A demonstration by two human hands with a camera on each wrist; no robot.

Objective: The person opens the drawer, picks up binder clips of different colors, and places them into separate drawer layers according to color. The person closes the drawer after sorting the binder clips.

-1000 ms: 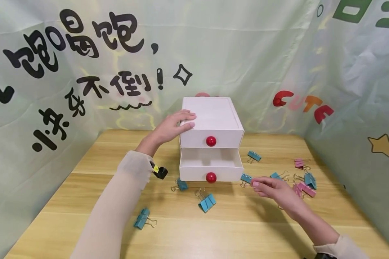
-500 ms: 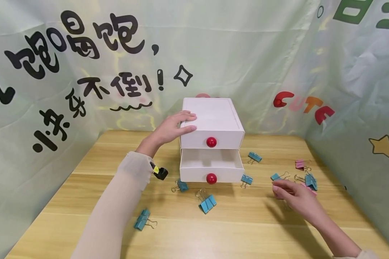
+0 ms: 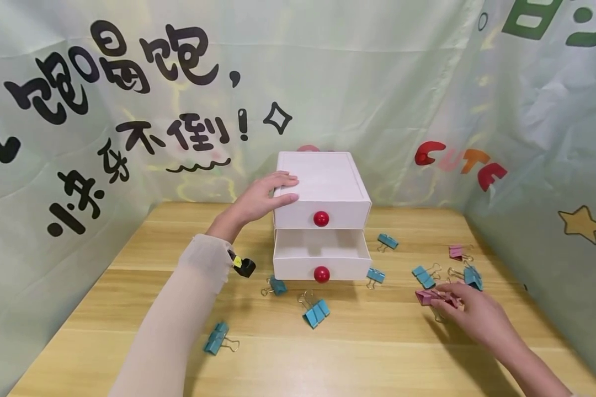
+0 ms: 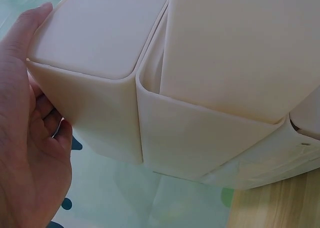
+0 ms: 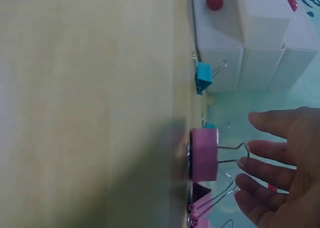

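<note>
A white two-drawer box [image 3: 323, 176] stands at the back of the table, its lower drawer [image 3: 323, 268] pulled out. My left hand [image 3: 263, 196] rests on the box's top left edge, fingers and thumb on the lid; the left wrist view shows the hand [image 4: 35, 128] against the box corner. My right hand [image 3: 482, 314] is over several pink binder clips [image 3: 427, 298] at the right. In the right wrist view its fingertips are at the wire handle of a pink binder clip [image 5: 205, 154], thumb spread apart. Some pink clips are partly hidden under this hand.
Teal binder clips lie about: one beside the drawer [image 3: 376, 275], one in front [image 3: 317, 314], one at front left [image 3: 218, 338], one near the right hand [image 3: 424, 277]. Another pink clip [image 3: 456, 252] lies farther back. A printed cloth [image 3: 367, 82] hangs behind the table.
My right hand has moved right, from near the teal clip beside the drawer to the pink binder clips. My left hand has stayed on the box.
</note>
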